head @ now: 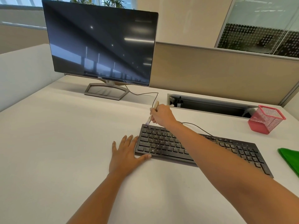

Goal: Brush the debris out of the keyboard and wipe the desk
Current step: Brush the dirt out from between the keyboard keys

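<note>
Cut off at right edge: bright green cloth (289, 160). Hidden beneath right forearm (218, 152): middle section of black debris-speckled keyboard (155, 143). Mostly concealed inside right hand (161, 116): shaft of small wooden-handled brush (156, 105); bristles blurred.

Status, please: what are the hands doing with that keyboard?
Right hand grips brush, bristles on keyboard far-left corner. Left hand flat on desk at its left end. Debris covers keys.
</note>
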`<state>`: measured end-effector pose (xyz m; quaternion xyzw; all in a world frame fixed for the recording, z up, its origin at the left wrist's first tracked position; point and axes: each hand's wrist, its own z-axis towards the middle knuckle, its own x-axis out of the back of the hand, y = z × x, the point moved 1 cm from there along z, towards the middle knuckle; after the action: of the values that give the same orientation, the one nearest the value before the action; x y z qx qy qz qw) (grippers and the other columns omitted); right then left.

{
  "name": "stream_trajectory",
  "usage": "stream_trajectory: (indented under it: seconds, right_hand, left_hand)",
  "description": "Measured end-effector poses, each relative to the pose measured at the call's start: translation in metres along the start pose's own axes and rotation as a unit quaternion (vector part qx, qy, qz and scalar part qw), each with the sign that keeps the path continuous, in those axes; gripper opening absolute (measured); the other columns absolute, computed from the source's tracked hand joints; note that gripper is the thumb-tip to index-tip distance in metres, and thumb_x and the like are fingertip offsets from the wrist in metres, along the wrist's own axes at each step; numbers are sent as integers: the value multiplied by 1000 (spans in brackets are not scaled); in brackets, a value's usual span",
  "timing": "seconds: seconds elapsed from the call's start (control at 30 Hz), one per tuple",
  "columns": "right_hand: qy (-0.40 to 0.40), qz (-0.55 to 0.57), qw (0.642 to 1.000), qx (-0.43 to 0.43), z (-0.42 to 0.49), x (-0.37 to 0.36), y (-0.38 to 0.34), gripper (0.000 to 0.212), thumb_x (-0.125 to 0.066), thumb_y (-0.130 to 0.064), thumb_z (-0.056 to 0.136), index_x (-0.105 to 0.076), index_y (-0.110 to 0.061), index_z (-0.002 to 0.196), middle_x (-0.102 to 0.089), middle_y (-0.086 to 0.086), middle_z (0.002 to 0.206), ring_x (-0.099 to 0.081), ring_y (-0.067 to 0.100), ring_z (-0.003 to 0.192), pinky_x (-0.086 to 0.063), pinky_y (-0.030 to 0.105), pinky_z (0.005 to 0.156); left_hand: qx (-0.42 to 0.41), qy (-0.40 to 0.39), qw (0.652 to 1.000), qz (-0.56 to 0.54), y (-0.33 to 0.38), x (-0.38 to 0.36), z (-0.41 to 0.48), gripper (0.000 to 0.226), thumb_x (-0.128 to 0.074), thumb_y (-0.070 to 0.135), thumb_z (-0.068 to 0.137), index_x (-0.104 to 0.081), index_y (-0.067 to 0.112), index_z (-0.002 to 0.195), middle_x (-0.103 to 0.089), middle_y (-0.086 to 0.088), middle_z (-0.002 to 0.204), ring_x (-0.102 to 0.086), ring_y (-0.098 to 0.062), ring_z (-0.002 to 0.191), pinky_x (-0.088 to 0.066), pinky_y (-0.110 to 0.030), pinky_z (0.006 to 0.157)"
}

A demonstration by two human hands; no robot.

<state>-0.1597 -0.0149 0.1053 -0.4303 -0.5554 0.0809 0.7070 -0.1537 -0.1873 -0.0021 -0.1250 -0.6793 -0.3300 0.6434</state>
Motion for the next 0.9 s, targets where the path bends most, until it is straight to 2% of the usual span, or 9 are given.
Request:
stream_trajectory:
  seconds: [0.17,0.27,0.33,0.43,0.57,0.63,0.7,0.77,0.9]
  right_hand:
    - [-6,-17,1000,-15,-1,4,1,33,-44,-15,92,-64,11,93,-68,25,89,-66,38,81,-54,47,80]
    - [6,37,999,-28,3,7,-3,33,-43,-16,94,-65,10,96,-68,20,82,-63,28,65,-57,42,77]
    - [5,46,999,-18,3,4,-6,35,-44,-20,96,-66,7,96,-70,19,84,-65,28,68,-56,43,79]
    - [-28,-5,1000,4,-3,0,-9,37,-43,-22,97,-65,8,93,-69,23,91,-67,34,81,-55,45,80]
    - [-34,-125,991,34,-8,6,-13,29,-39,-18,95,-52,-3,75,-66,22,94,-64,36,87,-45,32,67]
    - [-25,-127,991,44,-6,8,-14,28,-39,-18,95,-55,1,81,-66,22,94,-64,36,87,-47,34,68]
    - [-26,-77,996,44,-4,7,-16,36,-41,-20,96,-63,6,88,-68,21,92,-65,36,86,-53,40,77]
    - [-46,-49,997,49,-5,3,-17,39,-43,-25,97,-69,3,90,-71,17,89,-67,33,84,-53,44,82]
    - [-59,-165,983,54,-9,2,-14,41,-41,-32,97,-66,0,94,-68,11,95,-61,29,83,-50,39,78]
  left_hand:
    - [1,4,1000,-3,0,-1,0,120,9,95,48,-13,33,149,-12,10,158,1,-9,146,3,-47,116]
    - [0,7,1000,1,0,-1,0,120,10,94,48,-13,33,149,-12,10,158,1,-9,146,3,-47,116]
    - [0,10,1000,-4,1,0,0,120,9,94,49,-15,32,149,-13,10,158,0,-10,146,3,-48,116]
    - [-1,9,1000,-4,1,1,0,120,9,94,49,-15,32,149,-14,10,158,0,-10,146,3,-47,116]
    - [-2,6,1000,-5,0,0,0,116,5,93,53,-14,32,149,-13,10,158,0,-10,146,3,-47,116]
    - [-2,6,1000,-5,0,-1,0,116,5,93,52,-14,33,149,-13,10,158,0,-10,146,3,-47,116]
    - [-3,7,1000,-4,0,-1,0,115,5,93,52,-14,33,149,-13,11,157,0,-10,146,3,-48,116]
    - [-4,6,1000,-6,0,-1,0,114,3,93,54,-14,32,149,-13,10,157,0,-10,146,3,-48,116]
    - [-2,5,1000,-9,0,-1,0,113,1,93,55,-14,32,149,-13,10,158,0,-10,146,3,-48,116]
